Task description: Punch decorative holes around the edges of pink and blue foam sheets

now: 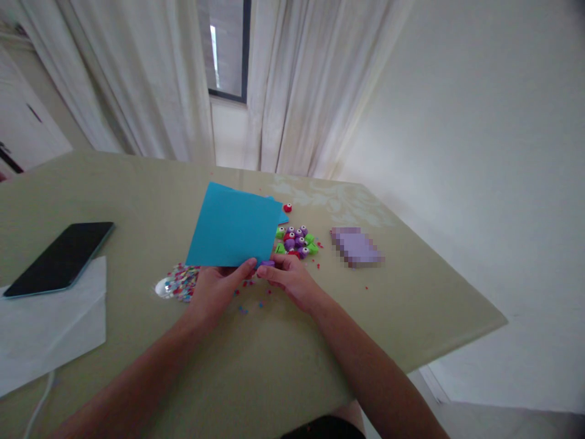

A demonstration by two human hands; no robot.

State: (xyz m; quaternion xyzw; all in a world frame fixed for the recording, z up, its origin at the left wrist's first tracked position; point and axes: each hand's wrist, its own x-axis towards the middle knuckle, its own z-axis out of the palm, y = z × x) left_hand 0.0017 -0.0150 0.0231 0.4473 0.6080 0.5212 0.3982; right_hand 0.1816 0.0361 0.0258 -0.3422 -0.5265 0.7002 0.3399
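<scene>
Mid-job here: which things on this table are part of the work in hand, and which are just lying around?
In use: blue paper in left hand; purple punch in right hand; other small punches; confetti pile.
Lying about: phone; white sheet under it; lilac object.

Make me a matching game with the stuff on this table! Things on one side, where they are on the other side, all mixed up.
Things
1. phone
2. blue paper
3. confetti
4. purple punch

Places
A. heaped just left of the left hand
B. pinched in the right hand
C. partly on the white paper, far left
D. held at its near edge by the left hand

Pairs: 1-C, 2-D, 3-A, 4-B
</scene>
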